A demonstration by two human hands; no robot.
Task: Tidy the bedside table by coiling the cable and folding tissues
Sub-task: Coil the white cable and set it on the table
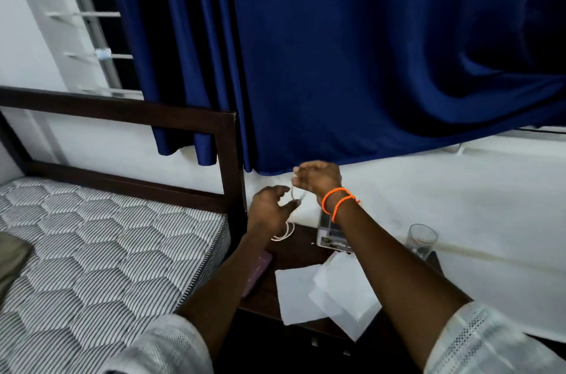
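Both my arms are bare from about the elbow down, sleeves pushed or cut short up near the bottom of the shot. My left sleeve point(171, 346) is a pale grey-white fabric with a fine woven texture, kinda heathered looking. My right sleeve point(490, 343) is the same light stuff, and there's a band of tiny dotted or perforated pattern running across it near the cuff edge. On my right wrist I've got two bright orange braided cord bracelets point(338, 200) sitting side by side, one with a little knot tail sticking out. My left hand point(269, 209) and right hand point(318, 179) are bare, no gloves.
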